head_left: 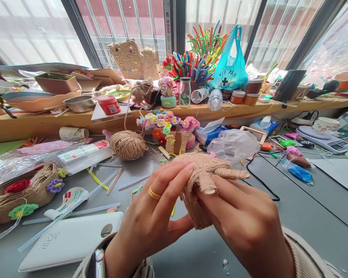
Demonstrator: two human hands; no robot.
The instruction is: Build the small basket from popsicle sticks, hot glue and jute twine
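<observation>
Between my two hands is a twine-wrapped craft piece (203, 168), tan and rounded, with short wrapped stubs sticking out toward the right. My left hand (162, 197), with a gold ring on one finger, grips its left side, fingers on top and thumb underneath. My right hand (240, 212) holds it from the right, with fingers pressed around the stubs; some fingertips are hidden behind the piece. Beyond my hands to the left lies a ball of jute twine (128, 145), its strand running up toward the shelf.
A white power bank (72, 241) and glue sticks (66, 210) lie at the left, near a flower-trimmed twine basket (40, 185). Crocheted-looking flowers (165, 121) and a crumpled plastic bag (234, 144) stand behind. A kitchen scale (321, 137) sits far right. A crowded ledge (191, 112) runs below the windows.
</observation>
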